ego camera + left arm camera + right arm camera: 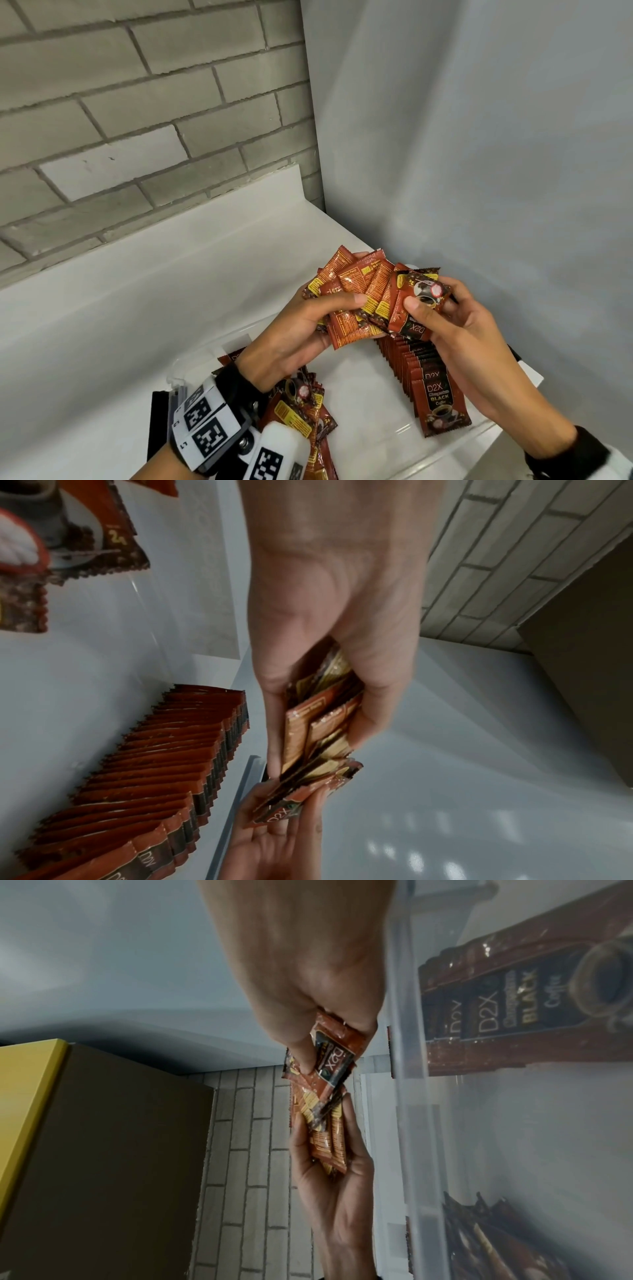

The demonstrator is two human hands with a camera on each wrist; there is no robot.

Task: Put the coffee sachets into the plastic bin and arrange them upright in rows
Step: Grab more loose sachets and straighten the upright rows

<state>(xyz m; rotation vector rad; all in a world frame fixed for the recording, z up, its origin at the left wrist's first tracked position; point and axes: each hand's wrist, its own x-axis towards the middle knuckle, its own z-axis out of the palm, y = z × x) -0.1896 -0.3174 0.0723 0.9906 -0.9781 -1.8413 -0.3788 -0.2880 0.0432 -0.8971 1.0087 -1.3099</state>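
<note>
**Sorting sachets above the bin**

I see my left hand [301, 329] gripping a fanned bunch of coffee sachets [356, 294], thumb curled across them. My right hand [459, 329] pinches one sachet [416, 308] at the bunch's right edge, printed face up. Both hover over the clear plastic bin [383, 442]. Inside it, a row of upright sachets [421, 377] stands along the right side; a loose pile [308, 411] lies at the left.
</note>
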